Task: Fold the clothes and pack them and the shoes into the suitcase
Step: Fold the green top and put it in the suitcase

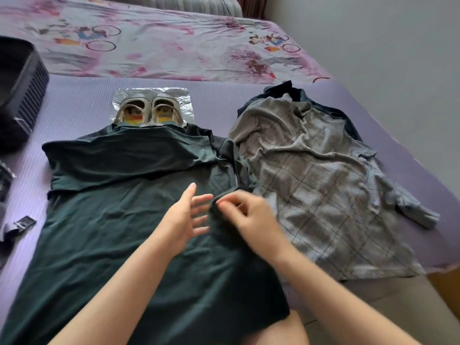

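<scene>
Right hand (251, 224) — thumb and fingertips pinch the right-side edge of the dark green T-shirt (119, 240), raising a ridge of cloth.

Left hand (183, 221) — fingers spread and straight, just beside the pinch at 9 o'clock. Whether it touches the cloth cannot be told.

T-shirt — lies flat on the purple mat (74, 100), one sleeve folded across the chest. The collar end overlaps the heels of the pair of shoes (149, 112) at 12 o'clock, which stand on a plastic bag (184, 95).

Plaid shirt (318, 185) — crumpled at 3 o'clock, unfolded, its edge touching the T-shirt near the pinch. A dark garment (291, 89) lies under it.

Suitcase (22, 90) — at 10 o'clock, apparently open, well apart from the hands.

Risks, as judged:
- So small a grip may let the fold slide crooked.
- The lifted edge may drag the plaid shirt along.
- A hard pull may undo the sleeve fold or nudge the shoes.
</scene>
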Demonstrator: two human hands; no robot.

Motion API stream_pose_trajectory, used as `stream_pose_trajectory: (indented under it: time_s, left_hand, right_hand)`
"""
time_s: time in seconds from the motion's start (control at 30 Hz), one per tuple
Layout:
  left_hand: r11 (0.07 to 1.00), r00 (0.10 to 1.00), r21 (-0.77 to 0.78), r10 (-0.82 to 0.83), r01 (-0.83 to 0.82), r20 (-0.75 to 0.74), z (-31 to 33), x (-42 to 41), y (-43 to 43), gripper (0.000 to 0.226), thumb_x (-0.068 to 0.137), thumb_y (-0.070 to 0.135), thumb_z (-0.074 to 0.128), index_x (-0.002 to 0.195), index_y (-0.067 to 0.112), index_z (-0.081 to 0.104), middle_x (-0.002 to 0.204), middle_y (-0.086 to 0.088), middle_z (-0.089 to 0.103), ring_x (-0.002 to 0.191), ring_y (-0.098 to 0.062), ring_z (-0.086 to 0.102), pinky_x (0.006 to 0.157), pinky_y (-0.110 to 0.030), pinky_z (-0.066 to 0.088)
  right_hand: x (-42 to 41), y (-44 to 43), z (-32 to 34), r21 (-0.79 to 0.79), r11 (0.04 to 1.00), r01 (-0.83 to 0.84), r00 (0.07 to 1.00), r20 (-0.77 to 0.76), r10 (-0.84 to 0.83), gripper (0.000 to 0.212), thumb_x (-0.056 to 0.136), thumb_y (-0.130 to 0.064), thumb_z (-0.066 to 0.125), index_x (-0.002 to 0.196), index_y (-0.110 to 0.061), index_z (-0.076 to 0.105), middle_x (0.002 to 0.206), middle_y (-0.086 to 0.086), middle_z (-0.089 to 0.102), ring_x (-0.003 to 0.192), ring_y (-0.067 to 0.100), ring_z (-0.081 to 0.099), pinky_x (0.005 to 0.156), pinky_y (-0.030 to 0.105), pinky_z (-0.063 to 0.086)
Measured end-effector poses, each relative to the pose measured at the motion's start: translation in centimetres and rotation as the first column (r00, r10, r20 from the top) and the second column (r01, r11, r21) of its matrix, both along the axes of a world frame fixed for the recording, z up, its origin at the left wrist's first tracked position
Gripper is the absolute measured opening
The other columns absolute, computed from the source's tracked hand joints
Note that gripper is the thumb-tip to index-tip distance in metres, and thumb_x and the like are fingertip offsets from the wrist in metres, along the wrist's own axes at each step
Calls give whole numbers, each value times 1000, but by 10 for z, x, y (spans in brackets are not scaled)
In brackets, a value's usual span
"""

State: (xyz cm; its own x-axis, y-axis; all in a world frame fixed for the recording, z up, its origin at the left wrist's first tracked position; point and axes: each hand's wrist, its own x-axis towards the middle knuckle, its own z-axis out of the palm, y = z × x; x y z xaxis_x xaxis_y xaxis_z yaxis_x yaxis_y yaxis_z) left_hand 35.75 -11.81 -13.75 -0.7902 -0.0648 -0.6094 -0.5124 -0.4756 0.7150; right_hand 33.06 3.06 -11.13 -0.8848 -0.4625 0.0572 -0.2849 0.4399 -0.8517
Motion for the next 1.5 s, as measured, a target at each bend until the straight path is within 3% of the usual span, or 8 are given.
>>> stream_pose_trajectory:
  time_s: [0.33,0.47,0.7,0.93,1.1,1.23,1.4,1.5]
  left_hand:
    - [974,999,-226,5,-15,-43,-20,33,-48,12,90,15,58,93,7,67,79,-10,66,53,-6,62,45,-15,45]
    - [921,994,-376,71,-99,-86,-24,38,-71,18,93,21,54,88,10,68,86,-10,69,76,-21,67,52,-16,50]
    - [843,956,-468,166,-265,-243,-30,49,-99,18,96,17,51,87,18,66,71,6,72,65,-13,71,50,-16,51]
    - [727,857,-486,282,-484,-432,-21,31,-134,18,94,13,52,86,22,65,63,22,68,62,9,62,58,-6,47]
    - [528,831,-661,178,-533,-528,-9,5,-184,17,93,16,57,100,27,68,93,16,66,87,5,59,89,-17,46]
    - [457,941,-833,24,-312,-339,-17,-1,-214,29,87,7,62,93,35,68,96,13,67,87,3,58,86,-8,43]
    - [484,994,-871,-18,-85,-107,-44,1,-228,31,81,11,70,108,25,65,108,-5,66,98,-16,58,97,-32,44]
    - [268,1000,-963,-19,-5,-10,-48,1,-230,26,77,27,75,102,24,67,99,0,68,102,-21,61,101,-40,38]
  right_hand:
    - [-37,-1,-18,56,996,76,997,15,-77,24,90,-6,56,99,-22,71,85,-3,69,64,5,60,63,19,47]
    - [-95,-13,-18,218,975,31,996,-90,-11,31,90,-4,54,114,-19,67,117,1,66,104,11,60,96,25,44]
    - [-164,-42,-47,568,819,-75,977,-123,175,37,85,-8,64,115,-29,67,126,-1,58,121,17,48,108,32,34]
    - [-192,-72,-18,191,981,46,988,-154,-16,13,85,-16,68,96,-15,74,92,2,72,89,13,64,88,24,48]
    - [-207,-110,-4,288,957,-35,963,-246,109,22,88,-36,61,89,-19,76,92,1,73,94,16,62,92,32,45]
    - [-205,-104,-25,558,792,-248,952,-11,306,35,90,-48,55,75,-24,76,89,-1,73,65,2,59,86,26,43]
    - [-212,-96,-40,475,873,-114,980,-89,177,20,87,-24,65,107,-23,61,95,-8,66,100,17,57,103,44,38]
    - [-215,-102,-40,553,830,-69,976,-133,170,31,88,-23,65,119,-21,60,107,-4,66,118,24,49,109,44,28]
